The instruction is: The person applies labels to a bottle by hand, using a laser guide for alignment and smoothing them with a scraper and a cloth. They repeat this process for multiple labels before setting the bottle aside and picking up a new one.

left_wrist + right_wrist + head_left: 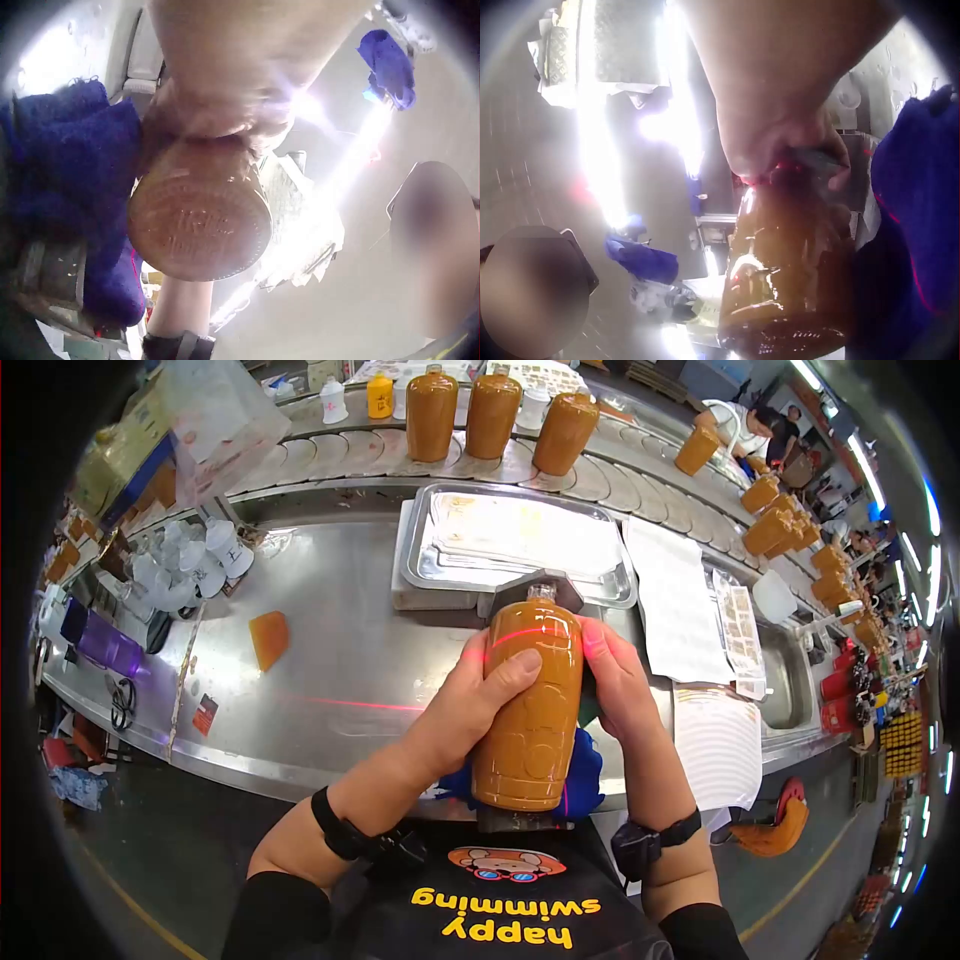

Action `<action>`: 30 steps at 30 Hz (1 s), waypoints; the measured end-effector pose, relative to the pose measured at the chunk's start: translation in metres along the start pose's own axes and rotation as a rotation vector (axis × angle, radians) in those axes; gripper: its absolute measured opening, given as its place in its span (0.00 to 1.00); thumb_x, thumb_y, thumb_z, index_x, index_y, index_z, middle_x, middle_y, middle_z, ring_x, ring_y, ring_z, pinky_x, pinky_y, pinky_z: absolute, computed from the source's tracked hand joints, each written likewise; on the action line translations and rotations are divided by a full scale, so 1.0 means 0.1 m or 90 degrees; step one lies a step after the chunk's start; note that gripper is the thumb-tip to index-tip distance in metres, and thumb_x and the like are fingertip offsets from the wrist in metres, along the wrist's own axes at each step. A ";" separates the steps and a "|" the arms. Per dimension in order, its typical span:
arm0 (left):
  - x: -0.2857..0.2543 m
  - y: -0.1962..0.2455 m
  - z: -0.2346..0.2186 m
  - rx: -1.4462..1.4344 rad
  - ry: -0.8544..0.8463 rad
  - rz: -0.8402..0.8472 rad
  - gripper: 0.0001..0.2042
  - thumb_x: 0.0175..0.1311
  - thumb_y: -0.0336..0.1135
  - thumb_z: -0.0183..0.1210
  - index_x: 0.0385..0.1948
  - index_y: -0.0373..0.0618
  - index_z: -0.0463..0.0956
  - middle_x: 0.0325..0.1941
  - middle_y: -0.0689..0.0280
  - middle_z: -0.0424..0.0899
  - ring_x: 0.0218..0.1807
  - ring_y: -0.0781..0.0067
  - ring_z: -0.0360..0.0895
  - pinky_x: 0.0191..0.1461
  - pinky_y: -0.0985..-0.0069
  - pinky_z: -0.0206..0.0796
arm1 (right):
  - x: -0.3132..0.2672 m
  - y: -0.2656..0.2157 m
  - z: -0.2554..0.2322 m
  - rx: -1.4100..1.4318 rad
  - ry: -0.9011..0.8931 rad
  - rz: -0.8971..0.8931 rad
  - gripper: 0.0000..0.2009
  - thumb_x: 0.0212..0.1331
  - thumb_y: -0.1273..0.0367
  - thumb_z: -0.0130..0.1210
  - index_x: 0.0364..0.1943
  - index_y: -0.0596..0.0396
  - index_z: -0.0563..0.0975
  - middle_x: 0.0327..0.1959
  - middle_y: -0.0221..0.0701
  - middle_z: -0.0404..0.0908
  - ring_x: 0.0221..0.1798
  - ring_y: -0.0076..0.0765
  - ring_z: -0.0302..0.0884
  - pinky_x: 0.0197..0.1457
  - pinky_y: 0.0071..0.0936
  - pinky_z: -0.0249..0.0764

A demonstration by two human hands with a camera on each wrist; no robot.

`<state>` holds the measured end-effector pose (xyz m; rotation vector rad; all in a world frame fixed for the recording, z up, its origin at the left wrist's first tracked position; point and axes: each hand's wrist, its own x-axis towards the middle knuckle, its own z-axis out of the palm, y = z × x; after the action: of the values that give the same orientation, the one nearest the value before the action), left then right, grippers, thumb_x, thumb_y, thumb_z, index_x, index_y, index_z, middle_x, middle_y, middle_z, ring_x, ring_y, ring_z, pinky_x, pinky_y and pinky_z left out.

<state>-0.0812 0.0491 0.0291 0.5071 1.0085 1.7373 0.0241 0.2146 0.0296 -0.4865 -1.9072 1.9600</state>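
A glossy caramel-brown bottle [530, 705] with raised patterns and a clear glass neck is tilted over the table's front edge. Its round embossed base [199, 229] faces the left wrist camera. My left hand [478, 695] grips its left side, thumb lying across the front. At the upper right side, my right hand [618, 675] holds the bottle near the shoulder; part of its fingers is hidden behind. In the right wrist view the same bottle [784, 277] hangs below the wrist. Behind it are a blue cloth [585, 770] and a dark metal bracket [555, 588] near the neck.
A metal tray [420, 560] of printed sheets lies beyond the bottle. Left are small white bottles [228, 548], a purple water bottle [105, 643] and an orange-brown piece [268, 639]. Brown bottles [432, 415] stand on the conveyor [340, 458] behind. White sheets [680, 600] lie at right.
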 end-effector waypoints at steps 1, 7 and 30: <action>0.02 0.01 0.02 0.007 0.016 0.006 0.34 0.65 0.48 0.60 0.64 0.36 0.54 0.57 0.59 0.71 0.58 0.73 0.71 0.61 0.74 0.66 | 0.02 0.03 -0.01 0.012 -0.001 0.007 0.17 0.73 0.61 0.43 0.52 0.60 0.76 0.45 0.28 0.79 0.46 0.20 0.72 0.52 0.21 0.69; 0.03 0.01 0.11 0.026 0.020 -0.014 0.33 0.65 0.48 0.59 0.63 0.36 0.56 0.57 0.58 0.71 0.58 0.73 0.71 0.60 0.75 0.66 | 0.00 0.00 -0.11 -0.031 -0.036 -0.003 0.19 0.74 0.62 0.40 0.55 0.63 0.74 0.50 0.34 0.79 0.52 0.25 0.74 0.57 0.23 0.69; 0.17 -0.20 0.23 0.145 0.048 0.118 0.40 0.64 0.55 0.59 0.67 0.37 0.49 0.63 0.54 0.67 0.62 0.66 0.71 0.62 0.69 0.67 | 0.02 -0.07 -1.75 -0.891 -0.148 0.003 0.13 0.45 0.69 0.69 0.29 0.58 0.75 0.41 0.38 0.75 0.49 0.48 0.73 0.52 0.36 0.72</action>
<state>-0.0601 0.0766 0.0239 0.7018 1.2551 1.8250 0.1066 0.3688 0.0315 -0.5654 -3.1658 0.3608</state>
